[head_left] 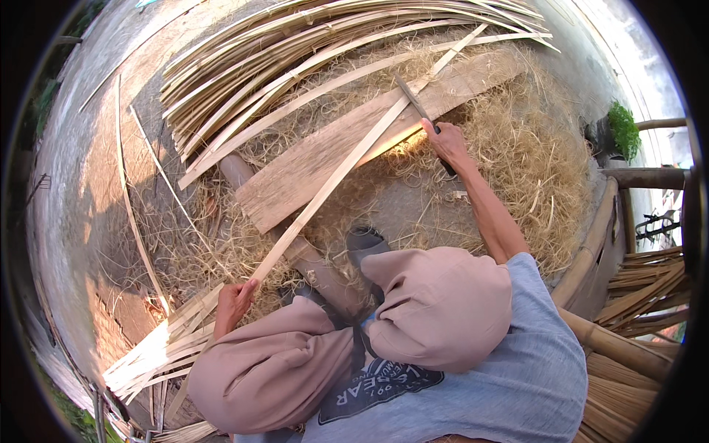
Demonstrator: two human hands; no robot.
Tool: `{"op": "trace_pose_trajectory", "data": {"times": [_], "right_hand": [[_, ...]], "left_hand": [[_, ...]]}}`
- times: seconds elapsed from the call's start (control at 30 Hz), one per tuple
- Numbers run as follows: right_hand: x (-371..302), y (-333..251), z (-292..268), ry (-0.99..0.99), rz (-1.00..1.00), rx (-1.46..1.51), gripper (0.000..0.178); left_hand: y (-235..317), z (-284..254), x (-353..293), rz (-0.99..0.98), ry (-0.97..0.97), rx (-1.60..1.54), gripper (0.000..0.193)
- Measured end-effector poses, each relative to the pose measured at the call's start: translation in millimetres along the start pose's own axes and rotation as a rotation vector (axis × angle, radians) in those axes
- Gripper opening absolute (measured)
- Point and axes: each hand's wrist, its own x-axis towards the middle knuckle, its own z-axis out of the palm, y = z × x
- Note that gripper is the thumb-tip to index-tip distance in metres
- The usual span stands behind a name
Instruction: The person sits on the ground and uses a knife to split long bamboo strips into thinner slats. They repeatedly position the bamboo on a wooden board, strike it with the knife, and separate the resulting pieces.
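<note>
Right grip (448, 144): closed round the dark handle of a knife (411, 97); points blade up-left, away from the body.
Left grip (235, 301): pinched narrow on the near end of a pale strip (354, 162), just beside the left knee.
Strip position: runs diagonally up-right from left grip, over the board (303, 177), under the knife blade, then past the board's far edge; passes left of right grip. Can't tell if pressed by the edge.
Bamboo frame (620, 347): thick round rails at right; more long strips (650, 292) beyond and below. Can't tell if held inside or only stacked behind.
Board: flat, brown, straight-sided; lies across a rounded pole (321, 269) near its lower left end.
Strip material: looks like split bamboo; flat, narrow, smooth, cream to tan.
Shavings (532, 177): fine, curly, straw-coloured; heaped thick right of the board, scattered thinner to the left.
Far bundle (244, 81): many long strips side by side, bowed by the lens, beyond the board.
Near-left pile (166, 354): pale strips fanned out, sunlit, next to left grip.
Clothing: soft, creased pinkish-brown trousers (443, 310), grey-blue shirt (517, 354).
</note>
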Motion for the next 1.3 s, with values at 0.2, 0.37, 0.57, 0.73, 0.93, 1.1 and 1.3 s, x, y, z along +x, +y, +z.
{"op": "trace_pose_trajectory", "data": {"times": [0.2, 0.37, 0.57, 0.73, 0.93, 1.1, 1.3], "right_hand": [[-92, -38, 65, -0.113, -0.441, -0.078, 0.060], [-23, -7, 12, 0.005, -0.080, -0.063, 0.065], [-44, -43, 60, -0.001, -0.033, 0.241, 0.066], [-110, -82, 77, -0.180, -0.284, 0.105, 0.065], [-36, -16, 25, 0.048, -0.103, 0.047, 0.063], [-80, -75, 57, -0.198, -0.407, -0.051, 0.065], [-1, 26, -6, 0.147, 0.077, 0.075, 0.067]], "left_hand": [[-78, -28, -33, -0.109, 0.009, -0.120, 0.051], [-92, -44, -65, -0.155, -0.074, -0.176, 0.043], [42, 39, 19, 0.319, 0.263, 0.242, 0.055], [60, 62, 79, 0.092, 0.083, 0.109, 0.060], [12, 25, 37, 0.050, 0.097, 0.153, 0.064], [18, 25, 24, 0.011, 0.127, 0.107, 0.061], [-64, -58, -31, -0.166, -0.057, 0.005, 0.053]]}}
